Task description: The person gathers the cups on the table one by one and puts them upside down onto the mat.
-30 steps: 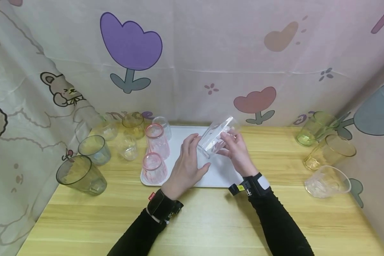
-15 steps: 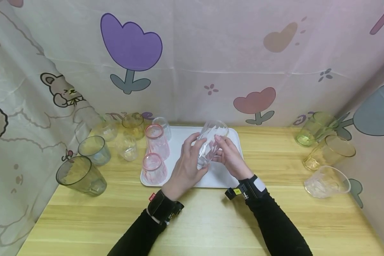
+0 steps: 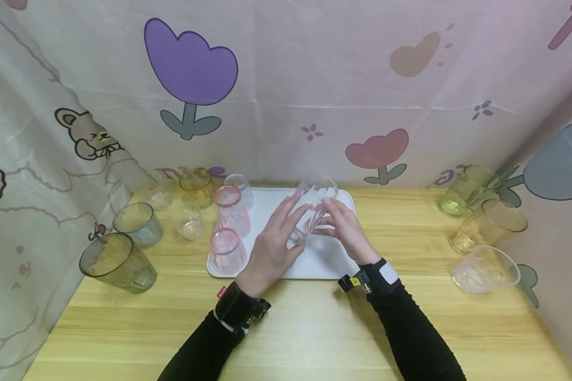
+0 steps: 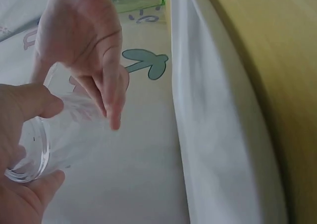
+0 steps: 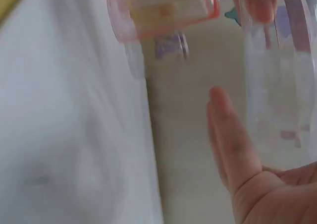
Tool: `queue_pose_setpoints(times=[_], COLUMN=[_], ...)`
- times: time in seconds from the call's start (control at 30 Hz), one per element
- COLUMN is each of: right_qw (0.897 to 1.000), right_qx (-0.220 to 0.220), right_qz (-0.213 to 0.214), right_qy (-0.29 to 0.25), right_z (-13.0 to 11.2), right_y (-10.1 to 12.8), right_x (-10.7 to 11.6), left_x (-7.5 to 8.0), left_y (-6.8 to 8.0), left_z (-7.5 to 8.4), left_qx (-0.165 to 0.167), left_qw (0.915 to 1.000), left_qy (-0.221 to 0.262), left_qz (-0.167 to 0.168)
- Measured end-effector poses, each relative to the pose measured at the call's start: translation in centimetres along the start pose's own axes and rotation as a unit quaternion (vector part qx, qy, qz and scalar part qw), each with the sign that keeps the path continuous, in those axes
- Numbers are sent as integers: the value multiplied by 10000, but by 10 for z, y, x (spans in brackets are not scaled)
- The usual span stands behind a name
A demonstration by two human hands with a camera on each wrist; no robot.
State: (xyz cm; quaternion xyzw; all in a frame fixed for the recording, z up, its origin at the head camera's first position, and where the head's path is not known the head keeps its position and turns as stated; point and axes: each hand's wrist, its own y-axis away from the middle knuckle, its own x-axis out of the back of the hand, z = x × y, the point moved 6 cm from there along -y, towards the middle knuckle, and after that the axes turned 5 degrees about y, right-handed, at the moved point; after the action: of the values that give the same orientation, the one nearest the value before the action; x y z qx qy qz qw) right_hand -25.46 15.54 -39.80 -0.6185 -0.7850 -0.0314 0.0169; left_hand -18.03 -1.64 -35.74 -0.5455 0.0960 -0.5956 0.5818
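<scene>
**Tilted Hold: Position and Handling**

A printed fabric backdrop bounds the far side of the wood-grain table. A white tray lies on the far part of the table, near the centre.

Left hand: thumb and fingers curl round the near, lower end of a clear tumbler. Right hand: fingers extended along the tumbler's right side; a fingertip appears to meet the wall, but no closed grip shows.

A smoky grey tumbler stands at near left, apart from the tray. At right, a yellow tumbler stands between a green tumbler (far) and a low clear glass (near).

The clear tumbler is above the tray, tilted, its upper end toward far right. Handling estimate: rigid, fairly light, smooth and therefore slippery, brittle if knocked. Recommended hold: thumb opposed to fingers on the lower body, the other hand steadying the wall; do not load the rim.

A tall pink tumbler and, nearer, a short pink tumbler stand at the tray's left end. Maintain clearance from both.
</scene>
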Motion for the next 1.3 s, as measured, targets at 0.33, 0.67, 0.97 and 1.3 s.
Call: queue_pose_setpoints(times=[0.33, 0.67, 0.97, 1.3], right_qw=[9805, 9217, 8858, 8715], right_qx=[355, 12, -578, -843], right_qz=[951, 902, 300, 40], right_qy=[1685, 3773, 4595, 4831], right_z=[-19, -12, 13, 22], right_y=[0, 4, 0, -2], right_x=[53, 95, 101, 94], left_x=[9, 9, -1, -2], left_y=[-13, -34, -45, -55], left_z=[-1, -9, -26, -50], left_qx=[244, 1515, 2568, 3171], left_qw=[9992, 9871, 9607, 9421], left_qy=[-289, -517, -1035, -1015], left_qz=[146, -23, -186, 396])
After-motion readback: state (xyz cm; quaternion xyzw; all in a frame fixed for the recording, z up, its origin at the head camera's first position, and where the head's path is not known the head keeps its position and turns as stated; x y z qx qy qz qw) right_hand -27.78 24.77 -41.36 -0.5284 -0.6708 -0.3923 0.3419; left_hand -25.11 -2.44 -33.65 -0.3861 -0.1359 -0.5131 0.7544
